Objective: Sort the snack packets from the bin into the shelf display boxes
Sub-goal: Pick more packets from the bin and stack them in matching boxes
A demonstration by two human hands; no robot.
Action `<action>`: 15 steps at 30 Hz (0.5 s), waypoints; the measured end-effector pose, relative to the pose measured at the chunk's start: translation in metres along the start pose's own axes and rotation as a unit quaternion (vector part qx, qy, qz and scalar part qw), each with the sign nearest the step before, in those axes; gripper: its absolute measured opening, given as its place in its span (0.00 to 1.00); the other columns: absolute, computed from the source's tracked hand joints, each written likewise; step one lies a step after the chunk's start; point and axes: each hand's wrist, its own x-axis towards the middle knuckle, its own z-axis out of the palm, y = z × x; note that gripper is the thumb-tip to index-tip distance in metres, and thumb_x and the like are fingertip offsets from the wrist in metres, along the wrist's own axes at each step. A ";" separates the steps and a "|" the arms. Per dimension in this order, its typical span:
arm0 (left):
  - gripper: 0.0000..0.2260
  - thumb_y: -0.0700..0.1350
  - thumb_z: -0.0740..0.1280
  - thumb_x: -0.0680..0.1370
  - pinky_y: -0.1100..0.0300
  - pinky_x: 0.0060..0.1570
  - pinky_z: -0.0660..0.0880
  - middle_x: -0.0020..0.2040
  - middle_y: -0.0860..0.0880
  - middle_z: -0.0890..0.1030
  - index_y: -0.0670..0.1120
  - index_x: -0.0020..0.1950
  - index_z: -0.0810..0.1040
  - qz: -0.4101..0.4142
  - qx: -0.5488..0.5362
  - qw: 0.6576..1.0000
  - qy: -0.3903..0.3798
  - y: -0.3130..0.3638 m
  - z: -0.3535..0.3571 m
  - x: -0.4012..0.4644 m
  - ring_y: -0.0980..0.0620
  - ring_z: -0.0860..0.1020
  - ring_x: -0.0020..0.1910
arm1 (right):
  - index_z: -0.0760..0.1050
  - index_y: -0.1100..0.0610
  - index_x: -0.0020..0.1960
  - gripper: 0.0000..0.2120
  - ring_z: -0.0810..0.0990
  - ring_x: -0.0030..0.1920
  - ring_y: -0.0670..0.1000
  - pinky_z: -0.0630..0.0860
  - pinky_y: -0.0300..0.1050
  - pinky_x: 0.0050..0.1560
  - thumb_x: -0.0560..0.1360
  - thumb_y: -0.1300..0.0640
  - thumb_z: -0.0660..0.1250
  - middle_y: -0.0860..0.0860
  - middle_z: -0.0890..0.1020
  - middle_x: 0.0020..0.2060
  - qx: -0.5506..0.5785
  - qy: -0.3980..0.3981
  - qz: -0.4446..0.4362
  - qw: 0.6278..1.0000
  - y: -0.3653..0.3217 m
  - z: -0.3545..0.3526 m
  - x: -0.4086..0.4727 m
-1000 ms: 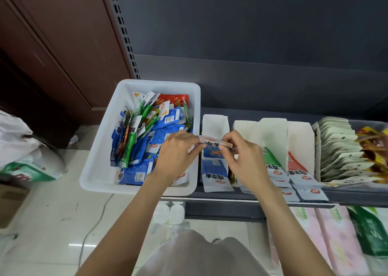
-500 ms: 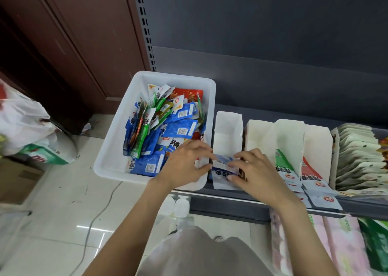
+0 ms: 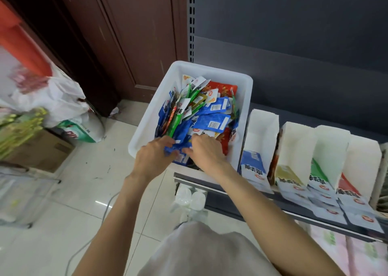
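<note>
Reaching back into the bin, both hands leave the blue box.

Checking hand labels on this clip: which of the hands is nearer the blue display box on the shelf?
Right. The right hand is in the white bin, beside the blue display box. The left hand is at the bin's near-left rim, farther away.

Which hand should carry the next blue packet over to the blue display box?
Probably the right hand: it is in the white bin on the side nearer the blue display box. The left hand would have to cross over it.
</note>
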 end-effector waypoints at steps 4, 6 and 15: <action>0.14 0.57 0.60 0.79 0.55 0.51 0.75 0.54 0.54 0.81 0.52 0.58 0.78 -0.040 -0.066 0.997 -0.008 0.013 0.003 0.001 0.51 0.79 0.48 | 0.78 0.58 0.52 0.08 0.81 0.48 0.52 0.77 0.47 0.49 0.76 0.55 0.67 0.53 0.83 0.46 0.220 -0.023 0.093 0.971 0.014 -0.010 0.004; 0.19 0.61 0.57 0.79 0.52 0.53 0.77 0.51 0.51 0.83 0.50 0.55 0.79 -0.048 -0.159 0.986 -0.002 0.022 0.003 -0.003 0.51 0.81 0.47 | 0.78 0.57 0.52 0.07 0.80 0.45 0.49 0.77 0.45 0.47 0.77 0.55 0.65 0.51 0.83 0.46 0.235 0.044 0.120 0.964 0.029 -0.030 -0.012; 0.13 0.46 0.62 0.78 0.56 0.43 0.79 0.53 0.42 0.82 0.42 0.59 0.76 -0.083 -0.710 0.695 -0.080 0.101 0.003 -0.007 0.47 0.82 0.46 | 0.81 0.58 0.43 0.05 0.79 0.42 0.51 0.77 0.46 0.40 0.76 0.60 0.67 0.50 0.82 0.41 0.061 0.358 -0.157 0.918 0.052 -0.030 -0.080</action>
